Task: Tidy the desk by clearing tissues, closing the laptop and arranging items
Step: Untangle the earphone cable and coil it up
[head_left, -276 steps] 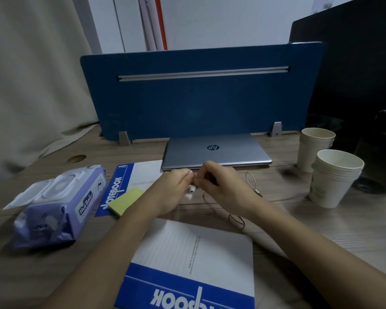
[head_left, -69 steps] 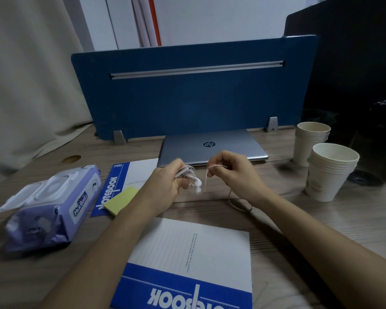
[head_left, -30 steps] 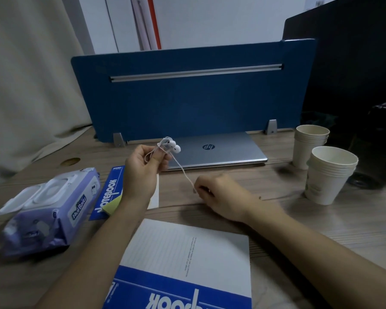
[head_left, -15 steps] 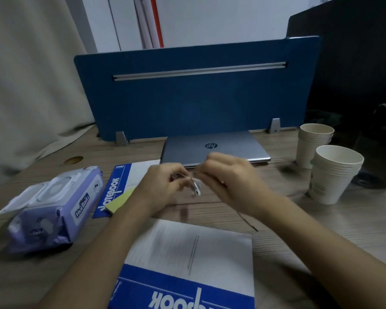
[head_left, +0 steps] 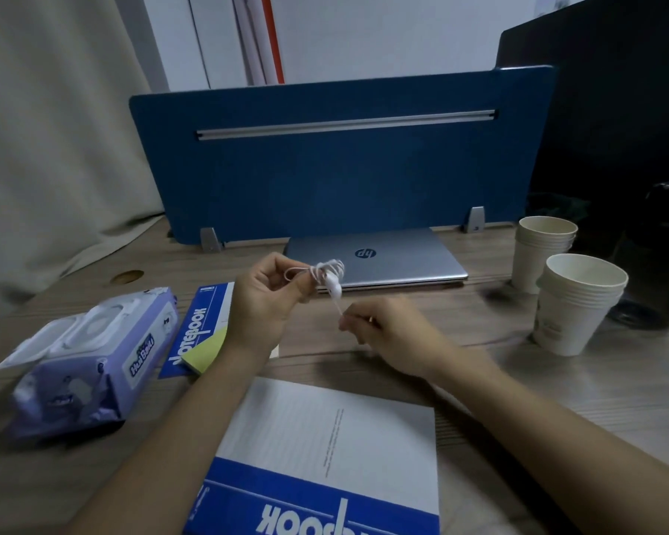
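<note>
Purple plastic marks the far left of our desk (head_left: pixel 499 314), where the wet-wipe pack (head_left: pixel 89 361) lies with its flip lid open, and just beside it a blue notebook (head_left: pixel 194 330) carries a yellow sticky pad (head_left: pixel 205 351). Moving right, our left hand (head_left: pixel 265 307) is raised above the wood, thumb and fingers pinched around a small bundle of white earphone cable (head_left: pixel 325 274), with one earbud dangling below the coil. A short taut stretch of cable runs down to our right hand (head_left: pixel 383 334), whose fingertips nip the loose end; its other fingers are curled in. Behind both hands the silver laptop (head_left: pixel 375 260) is already closed against the blue divider (head_left: pixel 344 164), and a second notebook (head_left: pixel 325 457) lies nearest us. Further right stand two stacks of paper cups (head_left: pixel 576 303). We judge the step in hand to be winding the cable, and to do it well we should keep gentle tension, lay each turn beside the last, and tuck the tail under the coil so it cannot spring loose when set down.
</note>
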The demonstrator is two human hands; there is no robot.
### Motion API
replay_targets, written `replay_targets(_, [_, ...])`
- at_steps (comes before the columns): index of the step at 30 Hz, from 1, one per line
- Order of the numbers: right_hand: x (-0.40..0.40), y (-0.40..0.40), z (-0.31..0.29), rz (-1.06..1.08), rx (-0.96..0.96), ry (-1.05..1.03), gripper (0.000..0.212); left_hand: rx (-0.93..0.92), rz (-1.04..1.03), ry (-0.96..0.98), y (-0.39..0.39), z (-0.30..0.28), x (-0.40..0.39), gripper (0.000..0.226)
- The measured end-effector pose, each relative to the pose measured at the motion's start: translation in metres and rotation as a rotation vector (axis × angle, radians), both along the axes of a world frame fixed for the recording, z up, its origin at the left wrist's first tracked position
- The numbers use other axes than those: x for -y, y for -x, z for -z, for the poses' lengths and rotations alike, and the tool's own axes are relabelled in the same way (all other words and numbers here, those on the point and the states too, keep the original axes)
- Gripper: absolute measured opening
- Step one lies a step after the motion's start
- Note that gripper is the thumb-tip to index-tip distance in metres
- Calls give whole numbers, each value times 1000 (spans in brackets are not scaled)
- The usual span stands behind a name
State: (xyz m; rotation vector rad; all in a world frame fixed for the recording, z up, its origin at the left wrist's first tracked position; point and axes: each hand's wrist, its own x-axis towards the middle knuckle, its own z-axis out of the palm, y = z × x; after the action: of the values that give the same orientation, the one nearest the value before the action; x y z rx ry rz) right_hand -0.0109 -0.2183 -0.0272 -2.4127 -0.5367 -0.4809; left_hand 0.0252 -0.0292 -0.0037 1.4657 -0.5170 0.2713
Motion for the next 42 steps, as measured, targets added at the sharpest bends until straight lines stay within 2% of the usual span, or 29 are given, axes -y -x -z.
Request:
replay_targets(2, [-10,5,1,-80,56,116,19,-77,-93,14,-6,4,-1,18])
replay_targets(5, [-20,12,-2,-122,126,250,23,-111,-207,-94,-12,9,0,12])
replay_targets(9, [-25,25,-13,-142,193,310,29,-2,-328,-339,-13,10,-4,10])
replay_targets(12, [-22,31,-25,-135,289,287,24,151,-333,-538,-13,10,-5,9])
replay_targets(15, [-16,32,-31,-92,355,218,20,282,-266,-679,-11,11,-4,9])
replay_targets(20, [3,20,-33,42,382,-44,9,339,10,-765,-9,11,-3,10])
replay_targets(22, [11,13,-31,110,356,-169,5,298,122,-728,-6,10,-3,10])
replay_targets(26, [21,3,-21,203,261,-323,8,90,350,-536,-4,7,-5,7])
replay_targets(29, [22,-2,-14,191,190,-335,7,-3,440,-357,-3,5,-7,10])
replay_targets(34, [13,-1,-6,144,131,-240,17,-136,433,28,-8,4,-6,10])
replay_targets(36, [6,2,-5,92,72,-185,19,-185,396,201,-11,3,-5,10])
replay_targets(39, [-6,8,-4,12,37,-75,24,-186,235,348,-17,4,-7,9])
replay_targets(41, [-12,12,-6,-35,81,-17,24,-167,18,303,-21,6,-11,6])
replay_targets(42, [-15,15,-8,-51,116,22,24,-122,-109,201,-23,8,-14,5])
